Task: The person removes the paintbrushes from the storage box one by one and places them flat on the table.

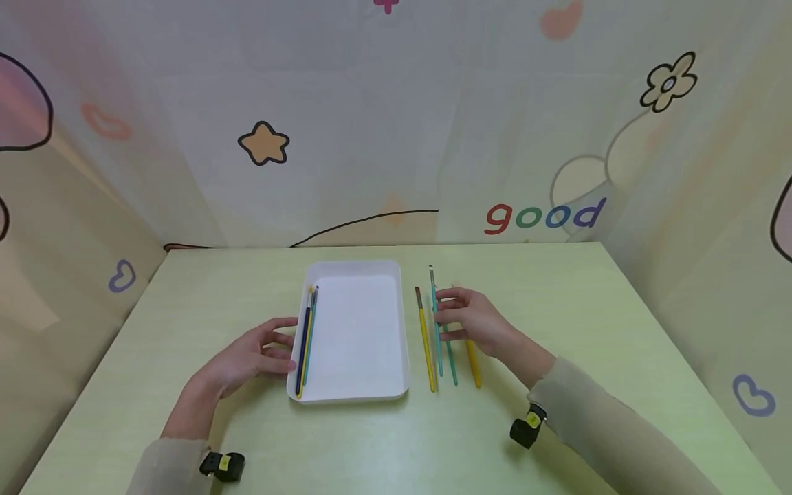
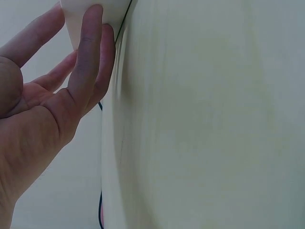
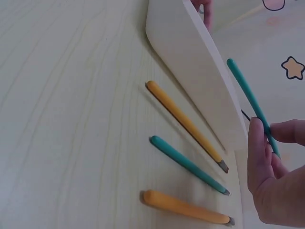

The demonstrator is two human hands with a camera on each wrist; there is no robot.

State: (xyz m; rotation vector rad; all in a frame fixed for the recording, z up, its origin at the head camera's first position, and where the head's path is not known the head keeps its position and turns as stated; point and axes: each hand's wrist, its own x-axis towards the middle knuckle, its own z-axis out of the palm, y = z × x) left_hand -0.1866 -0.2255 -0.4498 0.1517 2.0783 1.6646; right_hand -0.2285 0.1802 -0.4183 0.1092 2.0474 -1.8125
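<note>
My right hand (image 1: 473, 320) pinches a teal paintbrush (image 3: 244, 88) between thumb and fingers, raised off the table beside the tray's right side. Bristle end up in the head view, the brush tilts slightly. At the left, my left hand (image 1: 256, 354) touches the outer wall of a white tray (image 1: 355, 330) with loosely extended fingers. Inside the tray, along its left wall, lie a dark blue paintbrush (image 1: 302, 350), a yellow one and a teal one, close together. On the table under my right hand are a yellow flat paintbrush (image 1: 427, 350), another teal paintbrush (image 3: 188, 164) and a thicker orange-yellow paintbrush (image 3: 186, 207).
A pale wood-look table (image 1: 346, 447) carries everything. Behind and at both sides hangs a printed cloth (image 1: 371, 137) with a star, flower and the word "good". Each wrist wears a small black camera (image 1: 528, 426).
</note>
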